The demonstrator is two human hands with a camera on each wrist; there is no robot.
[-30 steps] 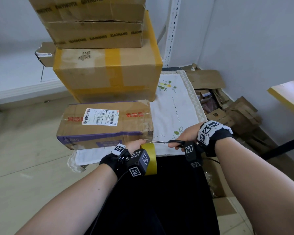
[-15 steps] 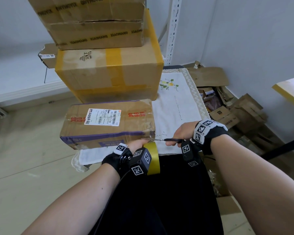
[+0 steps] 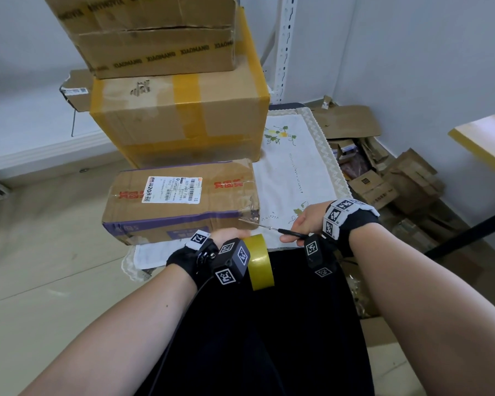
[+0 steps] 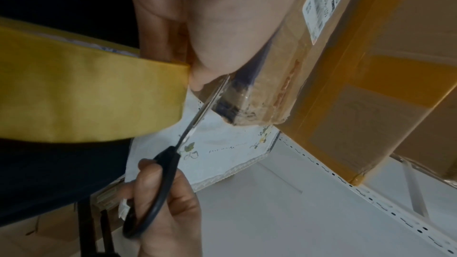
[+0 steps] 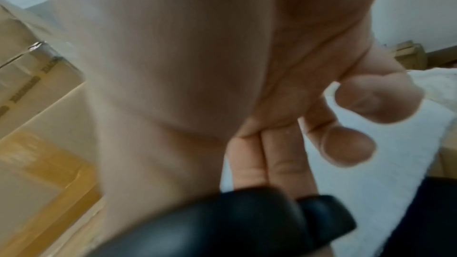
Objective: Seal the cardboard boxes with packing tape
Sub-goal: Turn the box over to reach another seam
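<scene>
Scissors [image 3: 272,228] have edged nearer the labelled box [image 3: 180,201]; my right hand [image 3: 307,222] grips them, my left hand [image 3: 230,234] holds tape roll [image 3: 259,262] at the surface's near edge.

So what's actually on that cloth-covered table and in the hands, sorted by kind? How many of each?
Cardboard boxes: 3 (labelled box, yellow-taped box, top box)
Tape rolls: 1 (yellow tape roll, at the left hand)
Scissors: 1 (scissors, in the right hand)
Total: 5
</scene>
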